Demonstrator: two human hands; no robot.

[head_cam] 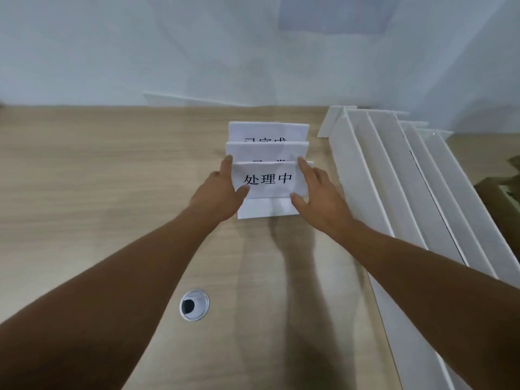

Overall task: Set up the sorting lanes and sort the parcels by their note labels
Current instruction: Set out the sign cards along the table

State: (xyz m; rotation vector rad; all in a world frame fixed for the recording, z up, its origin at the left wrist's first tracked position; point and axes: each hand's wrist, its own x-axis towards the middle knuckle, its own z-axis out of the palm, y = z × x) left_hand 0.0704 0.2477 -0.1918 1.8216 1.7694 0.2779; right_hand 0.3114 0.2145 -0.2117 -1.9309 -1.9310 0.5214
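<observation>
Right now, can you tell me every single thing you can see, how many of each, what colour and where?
sign cards: three, white with black writing, standing one behind another mid-table
divider strips: several, white, lying side by side on the table's right
cable hole: one, silver ring with a dark middle, near the table's front
cardboard thing: one, brown, far right edge, mostly cut off
table: one, light wood
wall: one, pale, behind the table
left hand: fingers pinch the nearest card's left edge
right hand: fingers pinch its right edge
</observation>
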